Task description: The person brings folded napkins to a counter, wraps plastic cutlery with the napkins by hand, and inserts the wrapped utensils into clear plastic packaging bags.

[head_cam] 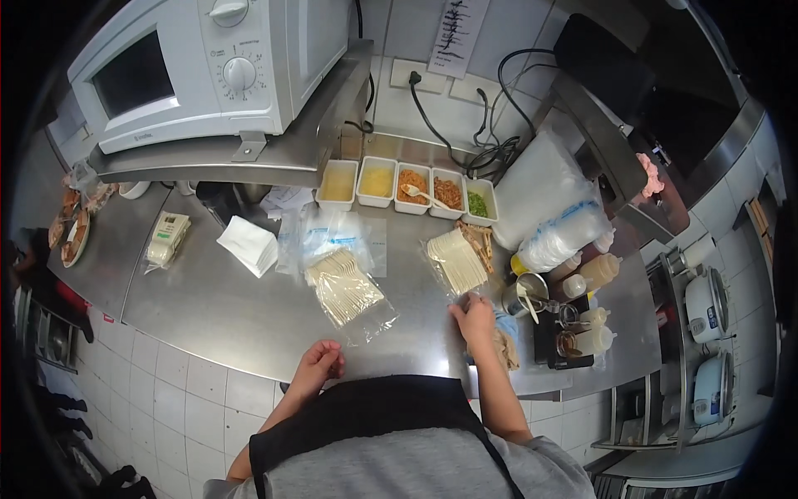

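My left hand (321, 362) hovers at the counter's front edge, its fingers loosely curled and nothing visible in them. Ahead of it lies a clear plastic bag of pale wooden cutlery (346, 287), its loose end towards me. My right hand (475, 318) is at the near end of a second bag of wooden cutlery (458, 262). Whether its fingertips pinch that bag is unclear. Just right of this hand stand a metal container (525, 290) with a pale utensil in it and a bunched blue and tan cloth (506, 343), partly behind my forearm.
White tubs of ingredients (377, 181) line the counter's back. Squeeze bottles (595, 340) and a roll of plastic bags (564, 240) stand right. White napkins (248, 245) and a wrapped packet (167, 240) lie left. A microwave (187, 68) sits on a steel shelf overhead.
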### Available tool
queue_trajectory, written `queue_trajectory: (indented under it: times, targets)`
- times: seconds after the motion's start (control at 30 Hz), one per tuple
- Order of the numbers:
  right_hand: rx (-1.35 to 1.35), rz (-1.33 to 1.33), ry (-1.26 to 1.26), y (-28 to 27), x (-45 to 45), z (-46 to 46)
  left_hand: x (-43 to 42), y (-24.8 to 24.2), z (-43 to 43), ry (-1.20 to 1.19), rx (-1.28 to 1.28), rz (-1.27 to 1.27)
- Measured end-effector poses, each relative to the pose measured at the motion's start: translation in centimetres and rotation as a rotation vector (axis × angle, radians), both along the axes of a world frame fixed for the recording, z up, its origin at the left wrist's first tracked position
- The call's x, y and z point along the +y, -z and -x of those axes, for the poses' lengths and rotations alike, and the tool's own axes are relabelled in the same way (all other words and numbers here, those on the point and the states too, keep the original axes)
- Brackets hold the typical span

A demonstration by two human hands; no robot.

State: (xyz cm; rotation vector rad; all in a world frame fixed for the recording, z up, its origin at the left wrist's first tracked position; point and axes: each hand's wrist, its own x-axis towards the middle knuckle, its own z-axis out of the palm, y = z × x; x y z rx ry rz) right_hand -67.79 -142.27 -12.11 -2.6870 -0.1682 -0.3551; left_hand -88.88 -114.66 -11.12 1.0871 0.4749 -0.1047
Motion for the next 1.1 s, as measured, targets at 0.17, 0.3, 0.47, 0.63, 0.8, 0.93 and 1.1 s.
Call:
queue_trajectory:
  times: [0.17, 0.3, 0.47, 0.63, 0.8, 0.93, 1.1]
  targets:
    - [-0.054, -0.033, -0.177, 0.1, -0.8, -1.3, 0.5, 0.8, 1.0, 0.034, -0.006, -0.011]
    - [0.042, -0.111, -0.331, -1.7, -0.5, -1.2, 1.0, 0.6, 1.2, -0.034, -0.002, -0.009]
    - [-0.013, -0.175, -0.45, -0.7, -0.8, -0.9, 0.3, -0.2, 0.9, -0.017, -0.004, -0.014]
    - [-0.01, -0.071, -0.473, -0.2, -1.1, 0.3, 0.3, 0.6, 1.6, 0.002, -0.015, -0.007]
    - [-0.033, 0.047, -0.46, -0.1, -1.1, 1.2, -0.1, 0.3, 1.8, 0.01, 0.02, -0.005]
    - [0.036, 0.171, -0.411, -0.7, -0.4, 1.4, -0.1, 1.0, 1.7, 0.009, -0.003, 0.008]
    - [-0.073, 0.007, -0.296, 0.5, 0.1, 0.8, 0.2, 1.7, 1.6, -0.006, -0.008, 0.004]
